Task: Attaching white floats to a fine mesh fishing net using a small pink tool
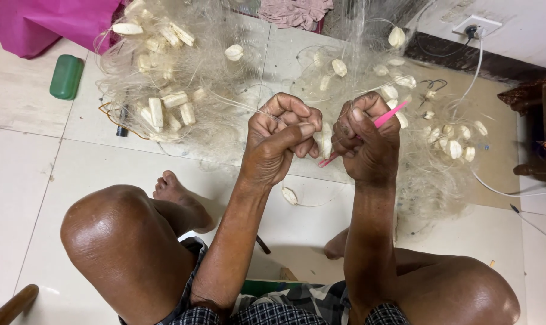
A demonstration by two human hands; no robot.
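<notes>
Net (183, 78) heaped on the floor beyond your fingers, white floats (164, 111) scattered through it. Your left hand (282, 135) is fisted tight on net strands. Your right hand (366, 141), just beside it, grips the pink needle (388, 115); its long axis slants up-right, its low tip pointing toward the left fist.

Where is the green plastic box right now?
In the head view, the green plastic box lies on the tiled floor at upper left, just below the magenta bag and left of the pale fishing net with white floats.
</notes>
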